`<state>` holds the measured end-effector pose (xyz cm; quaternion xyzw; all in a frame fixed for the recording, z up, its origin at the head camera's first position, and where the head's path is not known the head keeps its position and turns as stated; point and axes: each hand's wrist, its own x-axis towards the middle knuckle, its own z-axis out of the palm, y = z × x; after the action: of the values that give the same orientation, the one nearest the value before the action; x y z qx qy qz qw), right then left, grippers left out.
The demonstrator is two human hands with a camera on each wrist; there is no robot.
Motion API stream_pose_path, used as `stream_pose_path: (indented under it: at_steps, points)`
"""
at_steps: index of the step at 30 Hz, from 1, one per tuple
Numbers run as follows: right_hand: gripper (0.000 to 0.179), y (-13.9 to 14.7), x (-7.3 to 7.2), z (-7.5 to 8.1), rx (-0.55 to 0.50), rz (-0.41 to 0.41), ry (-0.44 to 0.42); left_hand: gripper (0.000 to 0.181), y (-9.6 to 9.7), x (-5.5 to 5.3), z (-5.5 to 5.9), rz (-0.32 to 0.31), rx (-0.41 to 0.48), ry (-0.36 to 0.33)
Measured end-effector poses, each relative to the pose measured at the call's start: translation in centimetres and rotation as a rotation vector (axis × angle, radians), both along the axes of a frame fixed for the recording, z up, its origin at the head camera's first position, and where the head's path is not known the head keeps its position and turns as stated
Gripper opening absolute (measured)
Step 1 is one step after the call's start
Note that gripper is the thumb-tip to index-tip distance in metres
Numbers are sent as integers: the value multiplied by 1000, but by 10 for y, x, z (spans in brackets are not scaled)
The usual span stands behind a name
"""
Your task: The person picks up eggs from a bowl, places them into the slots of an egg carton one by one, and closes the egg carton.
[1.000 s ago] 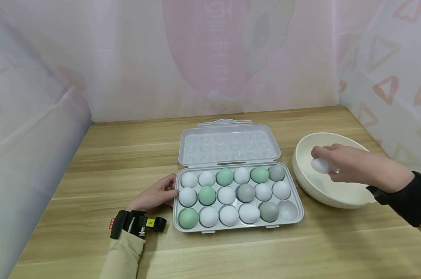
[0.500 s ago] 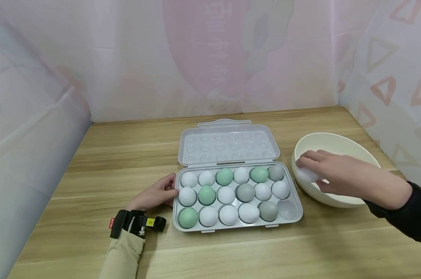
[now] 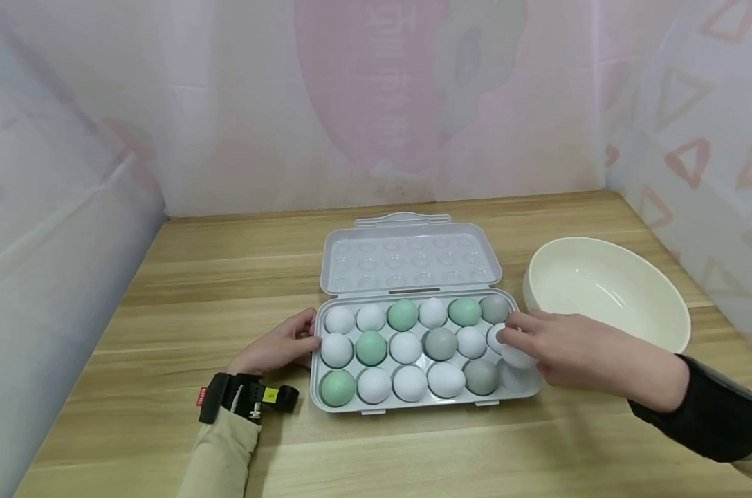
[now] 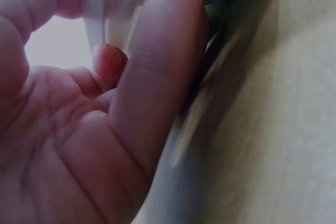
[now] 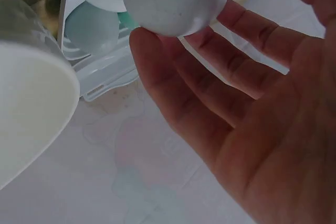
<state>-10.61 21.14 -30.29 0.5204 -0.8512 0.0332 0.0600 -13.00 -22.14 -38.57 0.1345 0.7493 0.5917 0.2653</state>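
Observation:
In the head view a pale plastic egg box [image 3: 425, 404] lies on the table with its clear lid [image 3: 407, 250] folded back. White, green and grey eggs fill its cups, apart from the front right one. My left hand [image 3: 276, 347] holds the box's left end, thumb on the rim; the left wrist view shows the fingers [image 4: 157, 61] bent around the wall. Over the front right cup, my right hand [image 3: 584, 349] pinches a white egg [image 5: 176, 1] at its fingertips. That hand hides the box's right edge and part of a white egg in the middle row.
A cream bowl [image 3: 606, 277] stands right of the box, its near side partly behind my right hand. Printed cloth [image 3: 382, 104] walls off the back and both sides of the wooden table [image 3: 226, 270].
My right hand has carried the white egg leftward from over the bowl to above the front right cup of the egg box. The left hand has stayed in place.

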Motion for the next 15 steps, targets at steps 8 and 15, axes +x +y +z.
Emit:
stream_pose_path:
  at_steps: [8, 15]
  points:
    - [45, -6, 7, -15, 14, 8, 6, 12, 0, 0, 0, 7, 1, -7]
    - [42, -10, 10, -25, 62, 26, 35, 14, 0, 0, 0, 6, 7, -27]
